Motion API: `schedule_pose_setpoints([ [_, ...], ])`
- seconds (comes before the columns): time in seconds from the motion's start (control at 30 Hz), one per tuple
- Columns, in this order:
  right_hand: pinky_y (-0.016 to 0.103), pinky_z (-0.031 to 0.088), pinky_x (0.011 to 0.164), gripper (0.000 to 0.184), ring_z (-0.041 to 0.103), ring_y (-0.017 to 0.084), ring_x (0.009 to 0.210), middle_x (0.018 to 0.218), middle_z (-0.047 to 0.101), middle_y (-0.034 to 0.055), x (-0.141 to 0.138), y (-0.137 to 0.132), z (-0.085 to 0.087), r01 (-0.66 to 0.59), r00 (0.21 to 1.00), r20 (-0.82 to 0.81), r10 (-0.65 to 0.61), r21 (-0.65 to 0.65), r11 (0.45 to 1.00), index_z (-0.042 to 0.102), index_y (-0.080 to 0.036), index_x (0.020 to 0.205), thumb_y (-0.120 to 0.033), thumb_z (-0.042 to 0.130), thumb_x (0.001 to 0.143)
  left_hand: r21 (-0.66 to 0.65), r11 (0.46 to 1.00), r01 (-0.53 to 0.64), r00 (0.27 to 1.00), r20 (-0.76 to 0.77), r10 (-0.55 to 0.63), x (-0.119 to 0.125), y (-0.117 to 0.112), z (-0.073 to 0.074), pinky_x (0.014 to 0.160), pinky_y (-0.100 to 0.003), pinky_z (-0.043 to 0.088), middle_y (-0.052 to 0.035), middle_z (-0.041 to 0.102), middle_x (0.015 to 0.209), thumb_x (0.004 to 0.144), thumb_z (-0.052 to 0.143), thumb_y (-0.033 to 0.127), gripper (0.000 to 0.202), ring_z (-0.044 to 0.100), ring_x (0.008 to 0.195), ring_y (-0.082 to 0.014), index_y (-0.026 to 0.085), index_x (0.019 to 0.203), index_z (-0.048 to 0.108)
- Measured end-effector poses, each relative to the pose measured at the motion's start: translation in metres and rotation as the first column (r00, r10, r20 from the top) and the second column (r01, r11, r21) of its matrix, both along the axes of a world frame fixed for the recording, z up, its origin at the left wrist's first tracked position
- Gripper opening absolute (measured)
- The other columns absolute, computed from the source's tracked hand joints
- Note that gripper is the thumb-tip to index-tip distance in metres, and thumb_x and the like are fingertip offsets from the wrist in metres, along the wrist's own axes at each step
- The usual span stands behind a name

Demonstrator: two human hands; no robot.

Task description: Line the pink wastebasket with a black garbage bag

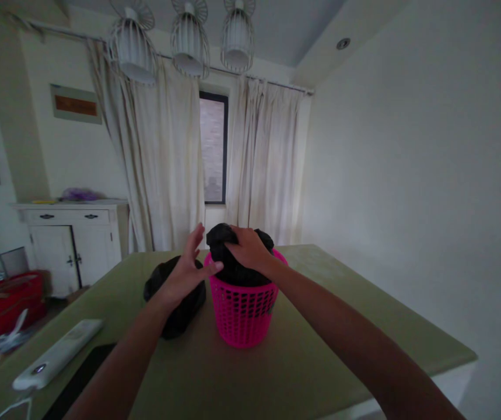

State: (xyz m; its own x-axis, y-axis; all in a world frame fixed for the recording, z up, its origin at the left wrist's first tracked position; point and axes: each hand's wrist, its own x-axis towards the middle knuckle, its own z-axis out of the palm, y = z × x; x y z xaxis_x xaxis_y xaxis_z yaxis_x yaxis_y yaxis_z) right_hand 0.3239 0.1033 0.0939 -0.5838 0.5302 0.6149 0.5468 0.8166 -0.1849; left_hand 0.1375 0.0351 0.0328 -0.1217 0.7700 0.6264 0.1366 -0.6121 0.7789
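A bright pink basket (244,318) with a lattice wall stands upright on the green tabletop (320,326). Black plastic, which looks like a bin bag (237,271), fills its mouth and bulges above the rim. My right hand (250,248) reaches over the basket, its fingers closed around a bunched part of that bag. Just left of the rim is my left hand (189,268), fingers apart and thumb pointing toward the bag; whether the thumb touches it I cannot tell. Behind my left wrist lies another black plastic bundle (184,312), partly hidden by the hand.
At the table's left lie a white power strip (60,353) and a flat black object (82,379), partly behind my left forearm. Beyond the left edge are a red bag (23,300) and a white cabinet (75,245). Caged lamps (189,44) hang above.
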Motion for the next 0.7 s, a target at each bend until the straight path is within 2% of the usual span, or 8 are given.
schedule_pose_setpoints([
  [0.1, 0.036, 0.046, 0.093, 0.02, 0.072, 0.026, 0.102, 0.105, 0.079, 0.0073, 0.013, 0.005, -0.001, -0.154, 0.979, 0.144, 0.142, 0.076, 0.985, 0.072, -0.021, 0.111, -0.027, 0.066, 0.092, -0.106, 0.984, 0.141, 0.984, 0.122, -0.128, 0.014, 0.027, -0.024, 0.116, -0.052, 0.046, -0.0111, 0.072, 0.133, 0.07, 0.091, 0.039, 0.057, 0.056, 0.139, -0.0349, 0.024, 0.122, 0.072],
  [0.17, 0.04, 0.045, 0.097, 0.022, 0.07, 0.027, 0.104, 0.106, 0.078, 0.0085, 0.031, 0.012, -0.002, -0.13, 0.972, 0.211, 0.106, 0.101, 0.986, 0.073, -0.021, 0.11, -0.035, 0.067, 0.094, -0.113, 0.974, 0.196, 0.934, 0.324, -0.15, 0.021, 0.036, -0.026, 0.111, -0.048, 0.052, -0.0098, 0.078, 0.115, 0.072, 0.088, 0.036, 0.042, 0.063, 0.129, -0.0333, 0.021, 0.109, 0.075],
  [0.3, 0.042, 0.047, 0.095, 0.034, 0.07, 0.029, 0.101, 0.102, 0.078, 0.0082, 0.077, 0.04, -0.005, 0.056, 0.981, 0.183, -0.059, 0.019, 0.998, 0.077, -0.024, 0.102, -0.055, 0.067, 0.093, -0.146, 0.957, 0.252, 0.672, 0.738, -0.064, 0.021, 0.044, -0.008, 0.095, -0.04, 0.061, -0.0103, 0.08, 0.104, 0.085, 0.069, 0.022, 0.02, 0.073, 0.109, -0.0269, 0.015, 0.103, 0.073],
  [0.4, 0.035, 0.05, 0.077, 0.021, 0.07, 0.026, 0.082, 0.085, 0.077, 0.0059, 0.108, 0.063, -0.009, 0.103, 0.962, 0.265, -0.068, -0.12, 0.987, 0.078, -0.023, 0.085, -0.044, 0.075, 0.083, -0.195, 0.92, 0.341, 0.566, 0.823, -0.036, 0.013, 0.046, 0.005, 0.087, -0.037, 0.063, -0.0115, 0.08, 0.097, 0.085, 0.058, 0.016, 0.018, 0.075, 0.099, -0.0254, 0.013, 0.096, 0.072],
  [0.5, 0.034, 0.052, 0.074, 0.007, 0.07, 0.024, 0.077, 0.08, 0.076, 0.005, 0.13, 0.08, -0.012, 0.134, 0.973, 0.208, -0.101, -0.152, 0.979, 0.077, -0.023, 0.077, -0.027, 0.071, 0.077, -0.205, 0.877, 0.435, 0.564, 0.821, -0.088, 0.008, 0.042, 0.007, 0.083, -0.039, 0.065, -0.0122, 0.079, 0.091, 0.075, 0.057, 0.015, 0.02, 0.076, 0.094, -0.028, 0.013, 0.087, 0.073],
  [0.6, 0.037, 0.054, 0.084, 0.016, 0.07, 0.024, 0.089, 0.097, 0.078, 0.0062, 0.144, 0.09, -0.013, 0.243, 0.95, -0.177, -0.255, -0.09, 0.966, 0.075, -0.023, 0.088, -0.02, 0.064, 0.077, -0.14, 0.862, 0.487, 0.616, 0.755, -0.225, 0.01, 0.035, 0.003, 0.09, -0.042, 0.064, -0.0129, 0.08, 0.098, 0.069, 0.064, 0.012, 0.025, 0.075, 0.099, -0.0299, 0.011, 0.091, 0.075],
  [0.63, 0.037, 0.055, 0.083, 0.018, 0.071, 0.023, 0.086, 0.098, 0.078, 0.0055, 0.146, 0.091, -0.013, 0.267, 0.91, -0.288, -0.299, -0.146, 0.953, 0.074, -0.024, 0.092, -0.021, 0.063, 0.078, -0.132, 0.875, 0.466, 0.647, 0.725, -0.235, 0.012, 0.033, 0.002, 0.091, -0.041, 0.063, -0.0131, 0.08, 0.101, 0.069, 0.069, 0.011, 0.025, 0.075, 0.1, -0.0294, 0.011, 0.094, 0.075],
  [0.7, 0.034, 0.057, 0.071, 0.023, 0.07, 0.019, 0.07, 0.09, 0.078, 0.003, 0.146, 0.09, -0.014, 0.205, 0.837, -0.405, -0.367, -0.39, 0.898, 0.07, -0.025, 0.101, -0.024, 0.063, 0.08, -0.182, 0.905, 0.385, 0.713, 0.681, -0.166, 0.017, 0.032, 0.002, 0.091, -0.039, 0.063, -0.0134, 0.08, 0.103, 0.07, 0.08, 0.009, 0.029, 0.076, 0.097, -0.0274, 0.012, 0.098, 0.075],
])
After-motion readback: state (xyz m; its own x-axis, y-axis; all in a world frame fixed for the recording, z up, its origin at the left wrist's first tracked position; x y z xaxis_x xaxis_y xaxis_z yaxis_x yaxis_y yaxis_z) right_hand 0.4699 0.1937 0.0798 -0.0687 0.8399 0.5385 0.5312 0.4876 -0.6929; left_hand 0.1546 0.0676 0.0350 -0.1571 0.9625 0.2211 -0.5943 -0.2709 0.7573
